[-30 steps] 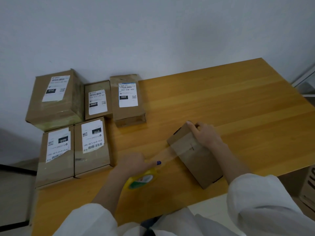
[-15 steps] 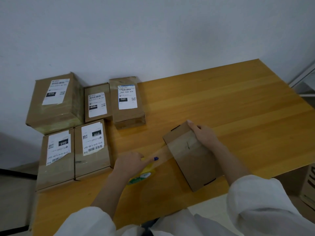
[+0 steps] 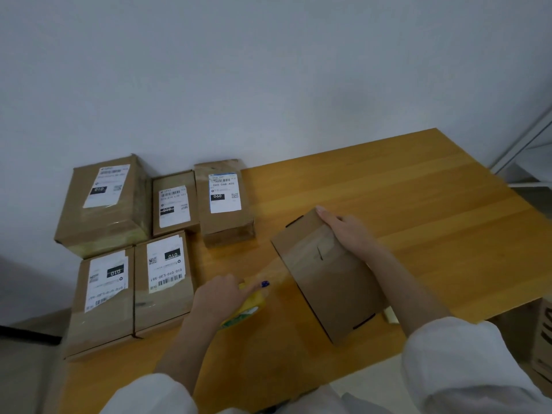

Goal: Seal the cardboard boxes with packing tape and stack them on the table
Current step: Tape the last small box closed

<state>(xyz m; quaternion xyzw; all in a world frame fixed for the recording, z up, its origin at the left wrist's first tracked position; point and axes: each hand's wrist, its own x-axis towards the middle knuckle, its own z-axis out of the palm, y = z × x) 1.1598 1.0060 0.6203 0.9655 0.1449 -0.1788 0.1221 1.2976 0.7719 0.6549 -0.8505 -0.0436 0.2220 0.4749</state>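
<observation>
Plain box nearer the tape roll.

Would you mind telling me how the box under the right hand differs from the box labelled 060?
The plain box under the right hand has a bare top; the 060 box carries a white label. The plain box lies skewed, alone, with tape stretched to it from the roll; the 060 box sits squarely by the wall beside other parcels. Both are brown cardboard.

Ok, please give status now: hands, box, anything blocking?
Left hand grips tape roll, strip stretched to plain box. Right hand flat on it. Five labelled boxes grouped left, not touching it.
</observation>
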